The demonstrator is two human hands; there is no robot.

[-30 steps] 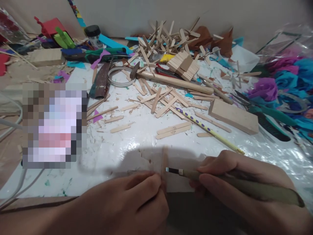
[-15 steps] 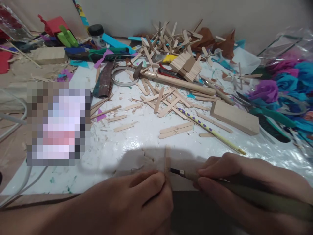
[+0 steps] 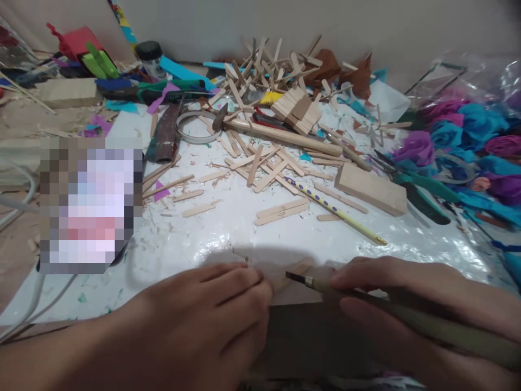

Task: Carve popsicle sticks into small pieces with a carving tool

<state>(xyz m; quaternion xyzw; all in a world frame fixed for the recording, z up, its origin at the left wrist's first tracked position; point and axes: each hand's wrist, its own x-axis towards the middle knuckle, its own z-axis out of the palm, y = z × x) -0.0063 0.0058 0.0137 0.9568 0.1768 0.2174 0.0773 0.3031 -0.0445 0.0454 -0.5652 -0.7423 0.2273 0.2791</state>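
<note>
My left hand (image 3: 215, 309) is closed at the front of the table, fingers pressed together around one end of a craft stick (image 3: 300, 267). The stick's free end slants away to the right; its held end is hidden by my fingers. In my right hand (image 3: 382, 277) is a carving chisel (image 3: 313, 283) with a thick handle, a metal collar and a dark narrow blade. The blade points left, over the stick; whether it touches the wood I cannot tell. Beyond my hands lie two craft sticks (image 3: 281, 212) side by side, with small markings near their middles.
A yellow pencil (image 3: 337, 210) and a wooden block (image 3: 370, 190) lie to the right, near green-handled pliers (image 3: 427, 201). Farther back are a hammer (image 3: 285, 136), a tape roll (image 3: 199, 126) and heaped craft sticks (image 3: 277, 70). A blurred-out phone-like device (image 3: 93, 206) stands left.
The craft stick has turned from pointing straight away to slanting right, and my left hand has shifted slightly left. The chisel tip has lifted a little. The whole view has swung slightly right.
</note>
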